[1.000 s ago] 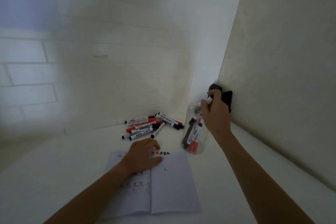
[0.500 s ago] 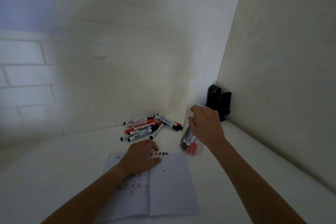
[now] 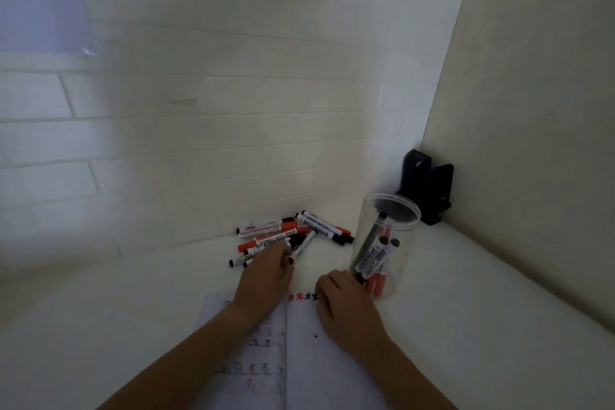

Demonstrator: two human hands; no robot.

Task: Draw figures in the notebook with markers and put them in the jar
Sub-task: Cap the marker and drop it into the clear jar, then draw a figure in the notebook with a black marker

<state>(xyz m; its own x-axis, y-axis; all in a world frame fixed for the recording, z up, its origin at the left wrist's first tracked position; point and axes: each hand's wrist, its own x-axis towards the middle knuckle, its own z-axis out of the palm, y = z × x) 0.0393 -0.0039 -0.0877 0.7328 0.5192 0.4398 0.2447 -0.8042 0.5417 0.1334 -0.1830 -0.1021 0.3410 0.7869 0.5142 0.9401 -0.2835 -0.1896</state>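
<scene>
Having left the clear plastic jar (image 3: 382, 243), the right hand (image 3: 346, 306) now rests loosely curled on the open white notebook (image 3: 319, 359). The left hand (image 3: 266, 276) has reached the pile, fingers closing round a black-capped white marker (image 3: 301, 246). One jar; roughly eight loose markers.

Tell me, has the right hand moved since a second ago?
Yes. The right hand has come down from the jar mouth to the notebook page, left of the jar's base.

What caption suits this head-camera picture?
Left hand reaches the loose markers; right hand rests on the open notebook beside the clear plastic jar.
</scene>
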